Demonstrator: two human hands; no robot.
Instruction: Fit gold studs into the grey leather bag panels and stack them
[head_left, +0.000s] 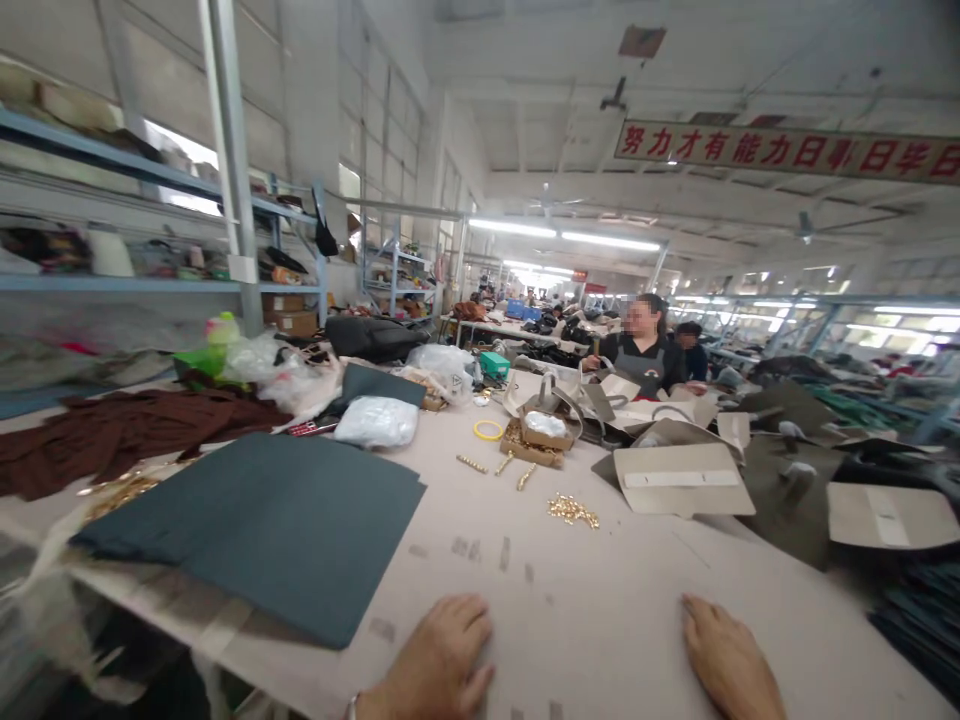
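Observation:
My left hand (439, 655) rests on the pale table (592, 610) with its thumb apart from the fingers and nothing in its grasp. To the right, my right hand (727, 655) lies palm down on the same surface, also holding nothing. Dark green-grey sheets (277, 530) are spread on the table just beyond and left of my left hand. Ahead, between the hands, is a small heap of gold-coloured metal pieces (574, 511). Several short gold-coloured rows (526, 477) lie behind it, close to a yellow ring of tape (488, 430).
Cardboard boxes (532, 447) stand mid-table. Beige and grey bag parts (686, 480) cover the right side. A white plastic packet (377, 421) and brown fabric (135, 430) are at the left. Across the table is a co-worker (645, 360). A metal post (229, 170) rises at the left.

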